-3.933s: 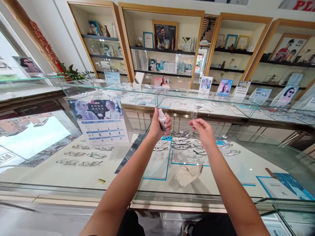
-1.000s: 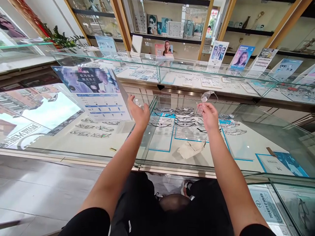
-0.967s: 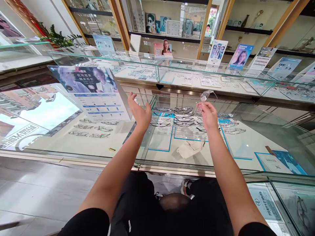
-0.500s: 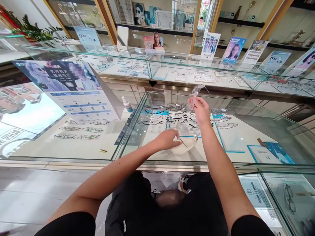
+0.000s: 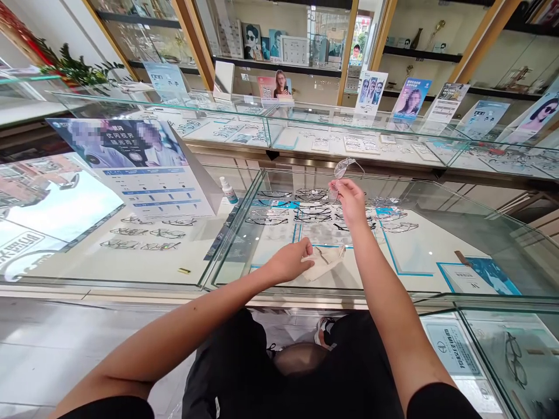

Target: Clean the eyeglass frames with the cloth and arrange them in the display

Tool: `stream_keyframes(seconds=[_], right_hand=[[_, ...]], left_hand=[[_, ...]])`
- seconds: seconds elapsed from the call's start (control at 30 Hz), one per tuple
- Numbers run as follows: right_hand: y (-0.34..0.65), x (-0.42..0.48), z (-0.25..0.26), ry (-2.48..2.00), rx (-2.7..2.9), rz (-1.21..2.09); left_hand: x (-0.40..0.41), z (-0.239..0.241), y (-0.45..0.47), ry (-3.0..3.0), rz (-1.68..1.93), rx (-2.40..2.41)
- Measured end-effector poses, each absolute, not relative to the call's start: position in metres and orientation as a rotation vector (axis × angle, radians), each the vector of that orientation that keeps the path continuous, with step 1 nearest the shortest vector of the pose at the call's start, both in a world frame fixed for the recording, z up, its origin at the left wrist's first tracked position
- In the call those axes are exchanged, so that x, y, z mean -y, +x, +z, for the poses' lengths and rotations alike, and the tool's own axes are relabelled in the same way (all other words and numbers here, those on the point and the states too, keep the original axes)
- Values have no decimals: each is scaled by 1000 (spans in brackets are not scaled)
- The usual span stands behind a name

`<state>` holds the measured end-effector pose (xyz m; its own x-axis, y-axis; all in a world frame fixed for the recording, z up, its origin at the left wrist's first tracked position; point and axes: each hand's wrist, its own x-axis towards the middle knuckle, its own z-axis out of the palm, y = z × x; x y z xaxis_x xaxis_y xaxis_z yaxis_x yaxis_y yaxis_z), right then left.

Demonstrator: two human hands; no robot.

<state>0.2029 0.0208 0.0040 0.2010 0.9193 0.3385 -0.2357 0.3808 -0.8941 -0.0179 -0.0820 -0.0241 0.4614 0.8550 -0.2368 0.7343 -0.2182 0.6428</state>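
My right hand [image 5: 351, 201] is raised above the glass counter, its fingers pinched on a pair of eyeglasses [image 5: 344, 169] with clear lenses and a thin frame. One lens and a thin temple stick up above the fingers. Lower and to the left, my left hand [image 5: 292, 260] hovers at the edge of a pale cloth [image 5: 334, 261] on the counter top. Its thumb and curled fingers are apart, with nothing visible between them. A small, thin, dark object [image 5: 322, 255] lies on the cloth; its kind is too small to tell.
Several eyeglass frames [image 5: 312, 215] lie inside the glass display case. A large folded sign [image 5: 148, 174] and a small spray bottle [image 5: 227, 190] stand on the left. Glass edges [image 5: 236, 227] divide the counter. Behind is another display counter [image 5: 305, 113] with upright cards.
My left hand has drawn back left, leaving the thin dark object on the cloth. My right hand has shifted slightly left with the eyeglasses. The view has shifted slightly.
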Motion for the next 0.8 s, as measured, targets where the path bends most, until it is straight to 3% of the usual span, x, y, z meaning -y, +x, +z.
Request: stream_keyframes(seconds=[0.13, 0.27, 0.5, 0.8], right_hand=[[203, -22, 2, -803, 1034, 955], [202, -20, 3, -802, 1049, 951], [200, -16, 6, -799, 1067, 953], [197, -14, 6, -824, 1083, 1003]], left_hand=[[80, -22, -36, 1259, 409, -1238], [85, -10, -54, 904, 283, -1189], [90, 42, -68, 1285, 282, -1108], [29, 89, -73, 1654, 357, -1152]])
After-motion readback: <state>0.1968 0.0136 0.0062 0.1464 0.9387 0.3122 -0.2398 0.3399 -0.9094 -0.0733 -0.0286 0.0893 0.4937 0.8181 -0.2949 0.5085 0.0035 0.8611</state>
